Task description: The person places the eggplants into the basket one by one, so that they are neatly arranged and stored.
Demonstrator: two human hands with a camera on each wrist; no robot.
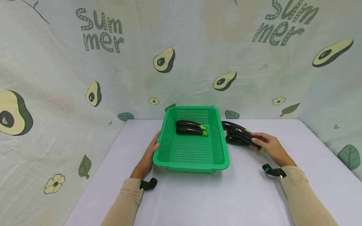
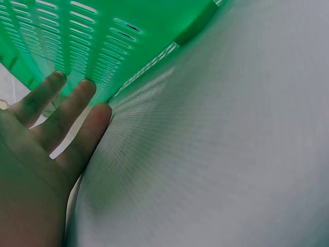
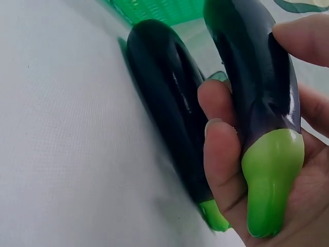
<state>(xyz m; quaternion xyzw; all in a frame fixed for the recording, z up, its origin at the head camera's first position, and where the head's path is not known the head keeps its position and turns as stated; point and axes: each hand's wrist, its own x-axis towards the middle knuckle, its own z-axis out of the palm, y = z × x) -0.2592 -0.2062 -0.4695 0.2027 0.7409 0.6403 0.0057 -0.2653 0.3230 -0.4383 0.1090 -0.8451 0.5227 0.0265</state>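
Observation:
A green plastic basket (image 1: 195, 166) stands on the table, and two dark eggplants (image 1: 189, 130) with green caps lie side by side inside it. My left hand (image 1: 147, 157) rests against the outside of the basket's left wall. In the left wrist view, its straight, spread fingers (image 2: 72, 110) touch the slotted side. Right of the basket, my right hand (image 1: 271, 149) grips an eggplant (image 3: 257, 77) between thumb and fingers, near its green cap. Beneath and beside this held one, another eggplant (image 1: 236, 140) lies on the table, with a further eggplant (image 1: 230, 125) behind it.
The white-covered table (image 1: 198, 201) meets a hanging cloth (image 1: 192, 37) printed with avocados, leaves and lettering at its back edge. The cloth also runs along the left and right sides. A black wrist device (image 1: 273, 171) sits on each forearm.

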